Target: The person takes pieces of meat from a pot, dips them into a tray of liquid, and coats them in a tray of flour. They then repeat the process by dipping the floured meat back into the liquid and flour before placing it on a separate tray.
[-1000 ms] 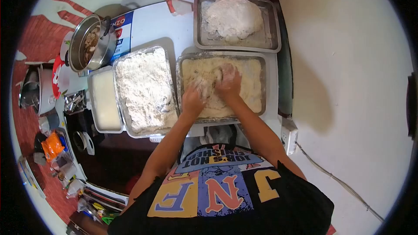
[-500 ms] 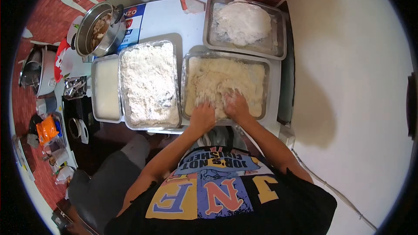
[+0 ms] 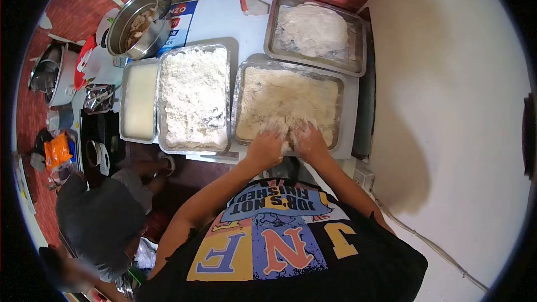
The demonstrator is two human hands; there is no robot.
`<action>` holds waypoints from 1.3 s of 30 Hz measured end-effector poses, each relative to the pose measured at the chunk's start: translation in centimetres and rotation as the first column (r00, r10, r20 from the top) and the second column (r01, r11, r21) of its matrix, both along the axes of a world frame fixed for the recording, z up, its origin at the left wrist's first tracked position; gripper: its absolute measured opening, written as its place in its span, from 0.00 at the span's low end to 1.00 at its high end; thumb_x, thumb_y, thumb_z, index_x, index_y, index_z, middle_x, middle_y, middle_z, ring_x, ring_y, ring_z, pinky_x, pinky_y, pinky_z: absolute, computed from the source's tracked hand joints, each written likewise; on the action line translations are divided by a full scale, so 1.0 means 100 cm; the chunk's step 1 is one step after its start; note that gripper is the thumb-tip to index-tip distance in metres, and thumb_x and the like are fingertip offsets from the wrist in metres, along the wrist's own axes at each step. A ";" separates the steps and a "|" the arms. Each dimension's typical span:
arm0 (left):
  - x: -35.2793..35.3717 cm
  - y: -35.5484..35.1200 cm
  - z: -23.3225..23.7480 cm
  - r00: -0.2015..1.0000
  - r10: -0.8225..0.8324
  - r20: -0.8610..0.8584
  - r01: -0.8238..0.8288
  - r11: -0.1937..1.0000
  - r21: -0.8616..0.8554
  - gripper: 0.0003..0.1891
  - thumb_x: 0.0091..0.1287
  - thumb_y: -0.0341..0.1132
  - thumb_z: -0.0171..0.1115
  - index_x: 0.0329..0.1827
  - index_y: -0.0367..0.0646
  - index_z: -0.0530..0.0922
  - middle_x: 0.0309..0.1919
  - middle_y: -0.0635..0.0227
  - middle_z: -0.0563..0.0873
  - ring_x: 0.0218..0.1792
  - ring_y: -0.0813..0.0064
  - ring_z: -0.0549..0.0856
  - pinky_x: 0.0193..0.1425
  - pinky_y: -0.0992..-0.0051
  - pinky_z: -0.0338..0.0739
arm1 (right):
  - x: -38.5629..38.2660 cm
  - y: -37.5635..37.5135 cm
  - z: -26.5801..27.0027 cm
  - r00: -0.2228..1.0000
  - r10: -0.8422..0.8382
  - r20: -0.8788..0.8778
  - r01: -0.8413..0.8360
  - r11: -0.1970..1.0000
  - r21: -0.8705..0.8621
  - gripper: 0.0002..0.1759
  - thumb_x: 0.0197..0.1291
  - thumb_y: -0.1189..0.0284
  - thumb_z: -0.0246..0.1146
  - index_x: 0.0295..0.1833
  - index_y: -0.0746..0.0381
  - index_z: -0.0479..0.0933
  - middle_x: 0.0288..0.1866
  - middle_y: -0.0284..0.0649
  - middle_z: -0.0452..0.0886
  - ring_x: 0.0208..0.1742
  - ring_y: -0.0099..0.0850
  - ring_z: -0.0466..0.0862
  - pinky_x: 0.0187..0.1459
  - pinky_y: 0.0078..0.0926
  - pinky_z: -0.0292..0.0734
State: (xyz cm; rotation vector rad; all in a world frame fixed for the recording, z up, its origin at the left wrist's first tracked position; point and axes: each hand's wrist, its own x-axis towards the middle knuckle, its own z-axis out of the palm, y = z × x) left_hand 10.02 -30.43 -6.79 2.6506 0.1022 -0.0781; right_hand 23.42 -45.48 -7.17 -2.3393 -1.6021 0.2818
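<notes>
My left hand (image 3: 271,141) and my right hand (image 3: 307,136) are side by side at the near edge of a metal tray (image 3: 238,98) of pale yellowish flour mix (image 3: 313,86). Both are thickly dusted with flour, fingers curled down into the mix. Whatever they grip is hidden under the coating. The middle of the mix looks smeared by motion. To the left stands a second tray (image 3: 229,103) heaped with white flour (image 3: 193,98). Beyond it is a narrower tray (image 3: 121,106) of milky liquid (image 3: 140,100).
Behind my tray is another tray (image 3: 361,50) with a floury mound (image 3: 313,28). A steel pot (image 3: 146,42) with brown pieces stands at the back left. Another person (image 3: 103,218) is bent low at the left. A wall (image 3: 447,95) rises close on the right.
Both hands have drawn nearer to me, toward the tray's front edge, and the mix ahead of them is blurred. The other person has moved farther left and down in view.
</notes>
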 end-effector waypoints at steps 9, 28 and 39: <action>0.020 -0.014 0.011 0.961 -0.046 -0.273 0.056 0.998 0.029 0.23 0.53 0.41 0.69 0.47 0.34 0.77 0.45 0.51 0.81 0.47 0.54 0.81 0.52 0.58 0.76 | -0.008 -0.001 0.005 0.986 -0.164 -0.033 0.163 0.986 -0.038 0.23 0.49 0.67 0.61 0.51 0.65 0.79 0.53 0.51 0.80 0.56 0.48 0.78 0.61 0.46 0.69; -0.017 0.062 0.006 0.826 0.448 0.342 -0.381 0.891 -0.248 0.22 0.54 0.29 0.65 0.55 0.36 0.78 0.52 0.47 0.82 0.54 0.46 0.80 0.60 0.59 0.75 | 0.035 0.131 -0.039 0.980 -0.152 0.126 0.135 0.982 0.133 0.31 0.58 0.57 0.59 0.68 0.52 0.70 0.72 0.50 0.65 0.75 0.53 0.57 0.74 0.58 0.45; -0.029 0.071 0.012 0.901 0.366 0.231 -0.270 0.893 -0.360 0.27 0.55 0.31 0.67 0.60 0.37 0.76 0.60 0.48 0.77 0.62 0.50 0.75 0.67 0.59 0.69 | 0.036 0.126 -0.053 0.984 -0.138 0.114 0.125 0.985 0.115 0.29 0.62 0.51 0.57 0.67 0.49 0.72 0.72 0.46 0.65 0.74 0.51 0.60 0.71 0.58 0.55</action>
